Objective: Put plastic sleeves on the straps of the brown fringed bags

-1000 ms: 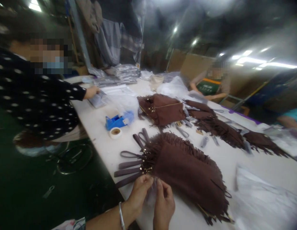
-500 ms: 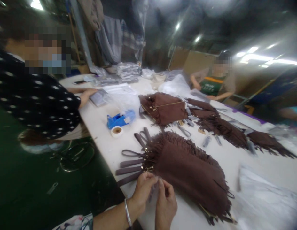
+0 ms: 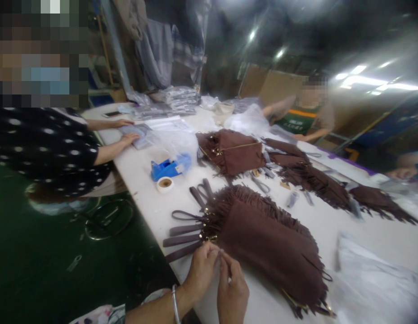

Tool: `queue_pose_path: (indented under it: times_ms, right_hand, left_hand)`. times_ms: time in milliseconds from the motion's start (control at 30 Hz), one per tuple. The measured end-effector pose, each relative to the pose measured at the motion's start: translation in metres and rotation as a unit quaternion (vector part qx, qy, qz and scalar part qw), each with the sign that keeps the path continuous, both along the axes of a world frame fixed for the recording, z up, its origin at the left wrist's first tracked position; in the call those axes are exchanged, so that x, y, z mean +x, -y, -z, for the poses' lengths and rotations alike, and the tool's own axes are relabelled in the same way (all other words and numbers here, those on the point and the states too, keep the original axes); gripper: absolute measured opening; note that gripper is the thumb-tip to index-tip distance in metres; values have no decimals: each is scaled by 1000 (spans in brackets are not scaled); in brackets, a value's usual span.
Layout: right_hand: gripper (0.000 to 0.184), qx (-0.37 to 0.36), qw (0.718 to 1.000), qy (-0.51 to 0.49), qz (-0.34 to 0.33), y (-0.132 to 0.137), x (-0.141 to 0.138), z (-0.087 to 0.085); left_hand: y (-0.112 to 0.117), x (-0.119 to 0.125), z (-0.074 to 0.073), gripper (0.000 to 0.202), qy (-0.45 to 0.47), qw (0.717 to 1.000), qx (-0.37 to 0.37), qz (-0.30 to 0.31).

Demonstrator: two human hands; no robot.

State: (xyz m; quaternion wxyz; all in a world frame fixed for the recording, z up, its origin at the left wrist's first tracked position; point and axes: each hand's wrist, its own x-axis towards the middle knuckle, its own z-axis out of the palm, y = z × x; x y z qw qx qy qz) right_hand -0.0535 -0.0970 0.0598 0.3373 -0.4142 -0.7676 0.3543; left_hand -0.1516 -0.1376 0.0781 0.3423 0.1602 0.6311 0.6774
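My left hand and my right hand are close together at the near edge of the white table. Both pinch a small thin pale piece, too small to name, just in front of a pile of brown fringed bags. Brown straps with gold fittings stick out of the pile toward the table's left edge, right beside my left fingers. A metal bangle circles my left wrist.
A blue tape dispenser and a tape roll lie mid-table. More brown fringed bags stretch to the right. Clear plastic bags lie at the near right. A person in a dotted top presses packets at the left; another person sits across.
My hands stay pinched together at the bag pile, shifting only slightly. The person at the left has brought both hands onto the packets.
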Motion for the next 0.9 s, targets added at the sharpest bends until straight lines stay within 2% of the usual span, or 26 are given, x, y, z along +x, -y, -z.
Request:
queue_pose_path:
  times_ms: [100,200,367,500,733,900]
  right_hand:
    - [32,0,1000,-6,-8,-1,2,1]
    - [29,3,1000,-15,-11,-1,2,0]
    - [27,24,1000,-12,-10,0,1,-2]
    - [27,45,999,-16,-6,0,1,-6]
    - [27,28,999,-21,16,-1,1,-9]
    - [26,18,999,-18,24,5,0,-7]
  left_hand:
    - [1,-10,-4,14,19,999,-11,44]
    - [0,-20,-2,17,99,993,-11,70]
    - [-3,-27,8,25,223,972,-18,73]
    - [-5,-24,13,27,290,953,27,86]
    - [-5,-8,11,27,206,978,-9,20]
    - [-3,0,4,19,61,998,13,16]
